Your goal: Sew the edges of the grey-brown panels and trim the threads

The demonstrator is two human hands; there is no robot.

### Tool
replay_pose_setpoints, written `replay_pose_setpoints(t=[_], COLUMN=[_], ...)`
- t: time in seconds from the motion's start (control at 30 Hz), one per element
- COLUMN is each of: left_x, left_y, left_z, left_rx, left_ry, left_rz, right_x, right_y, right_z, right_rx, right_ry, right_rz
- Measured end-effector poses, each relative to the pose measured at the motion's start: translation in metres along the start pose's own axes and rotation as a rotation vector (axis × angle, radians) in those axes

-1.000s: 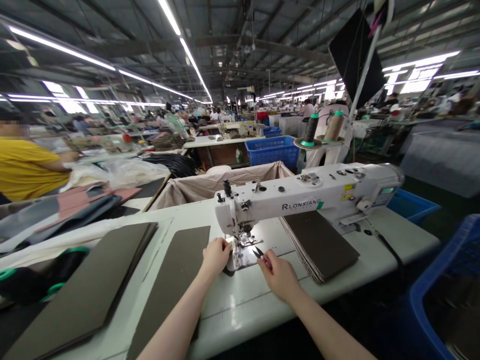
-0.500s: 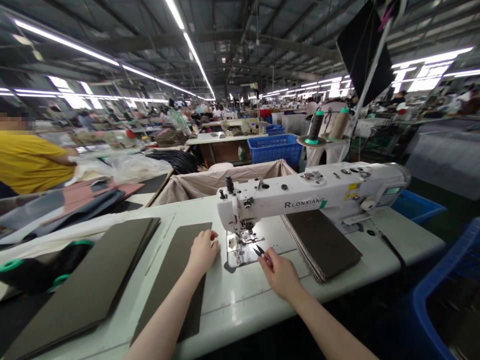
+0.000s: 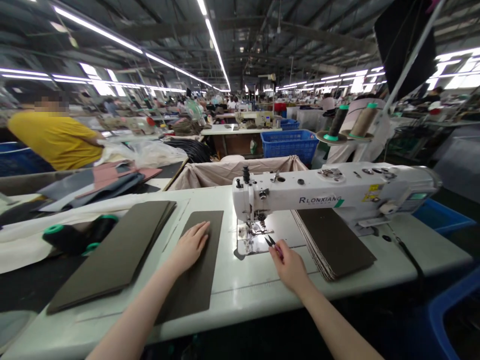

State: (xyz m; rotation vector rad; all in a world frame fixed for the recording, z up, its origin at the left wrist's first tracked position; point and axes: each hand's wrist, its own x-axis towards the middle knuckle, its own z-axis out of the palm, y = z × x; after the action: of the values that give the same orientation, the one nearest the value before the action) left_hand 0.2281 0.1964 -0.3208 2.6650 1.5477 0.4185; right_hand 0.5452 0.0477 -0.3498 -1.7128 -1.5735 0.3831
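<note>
My left hand (image 3: pixel 190 246) lies flat, fingers stretched out, on a single dark olive-brown panel (image 3: pixel 204 275) on the table, left of the needle area. My right hand (image 3: pixel 290 267) is closed around thread snips (image 3: pixel 270 242) with dark blades and a purplish handle. The blades point up and left, just in front of the presser foot of the white sewing machine (image 3: pixel 277 195). No material shows under the foot. Right of the needle, a stack of brown panels (image 3: pixel 333 245) lies partly beneath the machine arm. More brown panels (image 3: pixel 116 245) are piled at the left.
Black thread cones (image 3: pixel 63 239) sit beyond the left pile. Two upright thread spools (image 3: pixel 337 122) stand behind the machine. A cloth-lined bin (image 3: pixel 240 172) adjoins the table's far edge. Blue crates (image 3: pixel 288 142) stand behind and at lower right. A person in yellow (image 3: pixel 56 140) is at the left.
My left hand has moved left, off the panel's right edge and further onto it. The right hand still holds the snips near the needle plate. The whole view has shifted, moving the scene rightward.
</note>
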Motion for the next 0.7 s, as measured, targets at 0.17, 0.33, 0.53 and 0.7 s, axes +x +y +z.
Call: replay_pose_setpoints(t=[0.17, 0.33, 0.53, 0.7], left_x=[-0.086, -0.16, -0.182, -0.181], left_y=[0.019, 0.048, 0.059, 0.076], left_z=[0.005, 0.012, 0.028, 0.023], left_rx=[0.009, 0.142, 0.25, 0.222], left_ry=[-0.08, -0.047, 0.055, 0.04], left_rz=[0.003, 0.133, 0.154, 0.121], right_x=[-0.002, -0.003, 0.0, -0.019], right_y=[0.0, -0.005, -0.008, -0.016], right_z=[-0.001, -0.003, -0.009, -0.013], right_rx=[0.036, 0.064, 0.131, 0.191], right_ry=[0.003, 0.015, 0.055, 0.027], right_rz=[0.01, 0.022, 0.051, 0.079])
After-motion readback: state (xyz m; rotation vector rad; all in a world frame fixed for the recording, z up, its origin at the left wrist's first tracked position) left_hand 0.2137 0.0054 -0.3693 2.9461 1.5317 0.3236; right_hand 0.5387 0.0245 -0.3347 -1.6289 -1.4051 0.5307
